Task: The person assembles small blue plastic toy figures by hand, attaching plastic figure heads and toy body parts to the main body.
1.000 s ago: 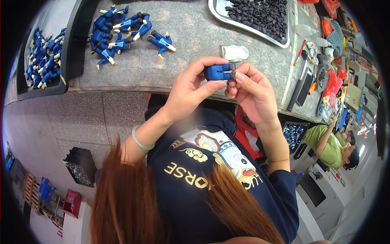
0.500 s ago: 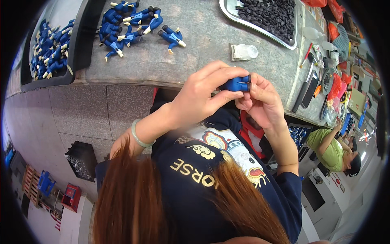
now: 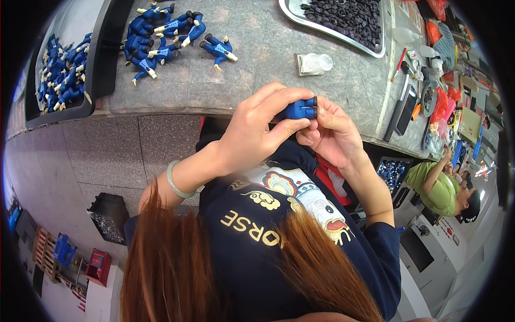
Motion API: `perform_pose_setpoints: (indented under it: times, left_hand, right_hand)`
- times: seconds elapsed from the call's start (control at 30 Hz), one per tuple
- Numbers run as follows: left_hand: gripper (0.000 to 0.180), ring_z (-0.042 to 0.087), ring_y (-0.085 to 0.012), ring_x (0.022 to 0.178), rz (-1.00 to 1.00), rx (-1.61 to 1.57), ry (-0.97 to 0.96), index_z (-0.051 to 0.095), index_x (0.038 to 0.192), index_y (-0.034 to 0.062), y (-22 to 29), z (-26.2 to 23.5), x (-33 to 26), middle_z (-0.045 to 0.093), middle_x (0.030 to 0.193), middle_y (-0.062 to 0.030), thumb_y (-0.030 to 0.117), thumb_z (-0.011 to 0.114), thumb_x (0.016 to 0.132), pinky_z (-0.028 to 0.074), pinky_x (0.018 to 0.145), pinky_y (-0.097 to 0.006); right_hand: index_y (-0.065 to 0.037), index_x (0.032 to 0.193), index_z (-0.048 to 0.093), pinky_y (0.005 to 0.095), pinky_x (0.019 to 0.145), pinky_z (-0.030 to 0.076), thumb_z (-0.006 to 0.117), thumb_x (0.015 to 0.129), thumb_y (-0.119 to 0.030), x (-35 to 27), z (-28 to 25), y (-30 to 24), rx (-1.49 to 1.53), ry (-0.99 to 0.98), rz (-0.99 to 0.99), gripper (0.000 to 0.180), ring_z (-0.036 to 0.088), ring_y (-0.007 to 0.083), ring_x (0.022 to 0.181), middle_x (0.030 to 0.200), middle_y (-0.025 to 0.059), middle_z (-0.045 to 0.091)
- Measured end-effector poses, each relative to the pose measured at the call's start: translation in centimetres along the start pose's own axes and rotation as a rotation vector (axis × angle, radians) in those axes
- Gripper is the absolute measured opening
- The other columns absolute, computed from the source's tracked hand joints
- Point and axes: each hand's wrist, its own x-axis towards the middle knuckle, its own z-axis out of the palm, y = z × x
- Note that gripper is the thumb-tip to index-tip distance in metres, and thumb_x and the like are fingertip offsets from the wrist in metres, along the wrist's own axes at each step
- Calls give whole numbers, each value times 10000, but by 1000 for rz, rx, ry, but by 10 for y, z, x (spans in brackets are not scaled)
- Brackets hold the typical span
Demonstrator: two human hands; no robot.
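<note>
A small blue toy figure (image 3: 298, 110) is held between both hands, just off the front edge of the grey table. My left hand (image 3: 256, 119) is closed around its body, fingers over the top and thumb below, so its upper part is hidden. My right hand (image 3: 333, 127) pinches the black feet at the right end of the two blue legs. Nearest to the hands on the table is a small clear plastic cup-like piece (image 3: 316, 64) on a pale block. Farther left lies a single blue figure (image 3: 219, 50) with cream hands.
A pile of blue figures (image 3: 165, 33) lies at the back left, beside a black bin (image 3: 102, 70) of more figures. A metal tray (image 3: 380, 49) of small black parts stands at the back. Tools and a phone (image 3: 406, 111) lie right. A person in green (image 3: 435, 188) sits farther right.
The whole view has shifted slightly, so table items and hands appear a little farther left. Both hands keep the same hold on the figure.
</note>
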Motion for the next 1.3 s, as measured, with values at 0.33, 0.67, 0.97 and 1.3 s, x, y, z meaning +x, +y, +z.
perform_pose_setpoints:
  times: [0.33, 0.67, 0.97, 1.3]
  left_hand:
    - [347, 525, -119, 766, -274, -438, 5, 470, 1080, 4, 7, 1, 1, 548, 834, -67, 46, 577, 752, 420, 683, -225]
    - [423, 508, -135, 502, -813, -1033, -231, 481, 992, 24, 13, -6, -1, 566, 688, -148, 377, 270, 896, 385, 458, -209]
    - [479, 480, -160, 445, -901, -1441, -365, 443, 1021, 25, 6, -5, -3, 562, 702, -182, 414, 193, 896, 395, 454, -230]
    - [450, 442, -127, 439, -855, -1531, -469, 461, 948, 30, -8, -3, -5, 547, 627, -140, 419, 243, 886, 357, 456, -219]
  right_hand:
    - [-11, 940, 475, 248, 629, 415, 475, 840, -111, -8, 16, 2, -387, 161, -382, 141, 496, 105, 682, 810, 63, 523]
    - [18, 848, 597, 244, 626, 421, 573, 715, 13, -4, 12, -2, -1318, 254, -884, 135, 543, 157, 697, 777, 95, 573]
    - [26, 826, 599, 248, 626, 421, 570, 721, 11, -9, 13, -3, -1274, 257, -798, 111, 552, 167, 705, 765, 100, 579]
    - [33, 905, 565, 248, 654, 430, 569, 725, 10, -15, 17, 4, -1181, 189, -718, 181, 553, 154, 726, 787, 96, 576]
